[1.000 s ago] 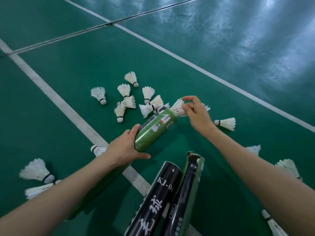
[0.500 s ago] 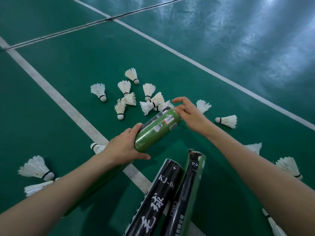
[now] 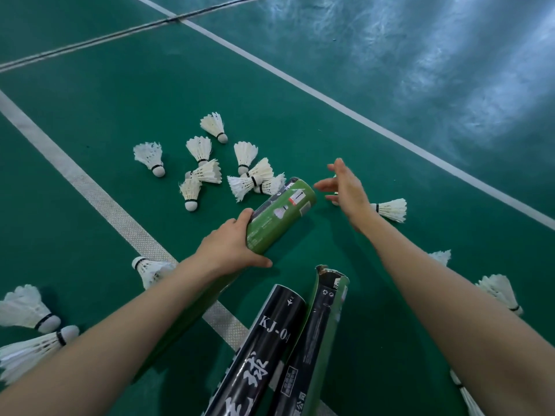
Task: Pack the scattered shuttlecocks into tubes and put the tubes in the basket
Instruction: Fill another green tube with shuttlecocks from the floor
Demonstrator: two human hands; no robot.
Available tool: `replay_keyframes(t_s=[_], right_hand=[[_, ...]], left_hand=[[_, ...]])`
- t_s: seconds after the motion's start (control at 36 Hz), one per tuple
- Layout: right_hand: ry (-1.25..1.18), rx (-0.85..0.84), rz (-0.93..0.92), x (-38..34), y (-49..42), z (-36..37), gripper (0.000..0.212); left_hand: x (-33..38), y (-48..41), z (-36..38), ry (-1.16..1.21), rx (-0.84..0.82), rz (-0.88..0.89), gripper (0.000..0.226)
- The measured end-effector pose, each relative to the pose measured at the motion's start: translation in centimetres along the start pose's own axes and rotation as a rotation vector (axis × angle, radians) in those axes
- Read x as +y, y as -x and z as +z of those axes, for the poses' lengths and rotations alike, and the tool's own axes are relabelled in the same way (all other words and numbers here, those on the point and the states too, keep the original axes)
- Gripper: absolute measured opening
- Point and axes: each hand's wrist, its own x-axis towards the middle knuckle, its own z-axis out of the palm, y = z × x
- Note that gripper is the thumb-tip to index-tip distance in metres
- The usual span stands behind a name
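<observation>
While the left hand (image 3: 228, 250) grips the green tube (image 3: 279, 217) for loading, the right hand (image 3: 348, 190) hovers open. Shuttlecocks (image 3: 252, 181) lie beyond the tube

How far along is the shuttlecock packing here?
Done: nothing visibly; the green tube hides its contents. In hand: the left hand grips the green tube, the right hand reaches open toward a shuttlecock. Left: many shuttlecocks on the floor, two dark tubes lying by; no basket in view.

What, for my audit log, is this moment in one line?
left hand: grips green tube | right hand: open beside shuttlecock
</observation>
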Motion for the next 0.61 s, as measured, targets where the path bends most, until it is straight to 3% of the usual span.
replay_keyframes(t_s=[0.06,0.14,0.33,0.47,0.61], right_hand=[[0.228,0.102,0.015,1.8,-2.3,-1.4,0.034],[0.512,0.083,0.116,3.8,-4.7,-3.2,0.047],[0.747,0.011,0.122,4.8,-7.7,-3.5,0.074],[0.811,-0.058,0.149,5.5,-9.2,-2.6,0.046],[0.908,0.095,0.070,6.8,-7.7,-1.7,0.025]], left_hand=[[0.3,-0.6,0.5,0.018,-0.009,-0.023,0.108],[0.5,-1.4,0.7,0.009,-0.032,-0.044,0.105],[0.4,-2.2,1.2,0.055,-0.084,-0.061,0.102],[0.3,-2.1,1.6,0.089,-0.099,-0.078,0.101],[0.2,-1.9,1.9,0.089,-0.097,-0.083,0.102]])
